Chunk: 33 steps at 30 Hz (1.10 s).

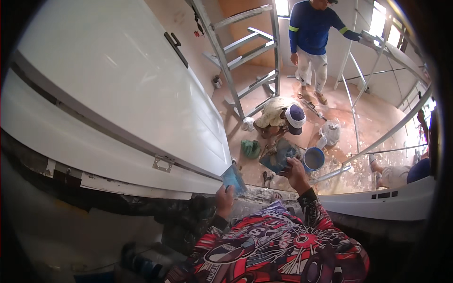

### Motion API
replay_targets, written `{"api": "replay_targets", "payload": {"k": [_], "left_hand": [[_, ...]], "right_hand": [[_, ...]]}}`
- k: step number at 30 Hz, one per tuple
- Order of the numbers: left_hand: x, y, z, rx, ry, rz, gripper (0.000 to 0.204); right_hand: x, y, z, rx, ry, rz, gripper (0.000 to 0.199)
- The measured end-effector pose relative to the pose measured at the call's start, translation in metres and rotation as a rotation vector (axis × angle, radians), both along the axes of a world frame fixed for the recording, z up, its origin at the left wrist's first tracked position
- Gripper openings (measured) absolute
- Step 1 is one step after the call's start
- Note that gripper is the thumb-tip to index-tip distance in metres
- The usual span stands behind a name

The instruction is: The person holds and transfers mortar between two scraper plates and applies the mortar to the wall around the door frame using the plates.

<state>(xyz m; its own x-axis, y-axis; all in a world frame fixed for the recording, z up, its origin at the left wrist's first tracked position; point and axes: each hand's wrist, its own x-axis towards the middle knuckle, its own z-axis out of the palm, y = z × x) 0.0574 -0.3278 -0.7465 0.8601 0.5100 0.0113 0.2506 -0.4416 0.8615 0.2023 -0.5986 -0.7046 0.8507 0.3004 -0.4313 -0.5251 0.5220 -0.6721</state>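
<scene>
My left hand [225, 200] is closed round a broad bluish putty knife [234, 179], its blade up beside the lower edge of an open white door [141, 75]. My fingers hide its handle. Farther right, my right hand [296, 175] grips the edge of a flat, square, dark bluish plate [277, 159]. Smears and a lump of brownish material show on its top. The two tools are apart, both held in front of me near the doorway sill.
Past the plate stand a blue bucket [313, 159], a green bag [250, 148] and a white plastic bag [331, 131]. A capped person crouches [278, 115] close by; another stands [312, 33] behind. A ladder [245, 54] and metal scaffolding [354, 89] rise beyond. Someone's legs [394, 175] show at right.
</scene>
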Motion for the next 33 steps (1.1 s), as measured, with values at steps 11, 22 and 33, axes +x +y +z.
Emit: {"api": "replay_targets", "payload": {"k": [11,22,33], "left_hand": [[-0.093,0.054,-0.036,-0.375,-0.034,0.109,0.022],[-0.082,0.067,-0.011,-0.179,-0.163,0.105,0.022],[-0.072,0.040,0.067,0.008,-0.228,0.177,0.026]], "right_hand": [[-0.067,0.073,0.004,0.062,-0.029,0.086,0.009],[-0.039,0.096,0.076,0.086,-0.330,0.244,0.022],[-0.023,0.098,0.036,-0.986,-1.484,0.137,0.027]]}}
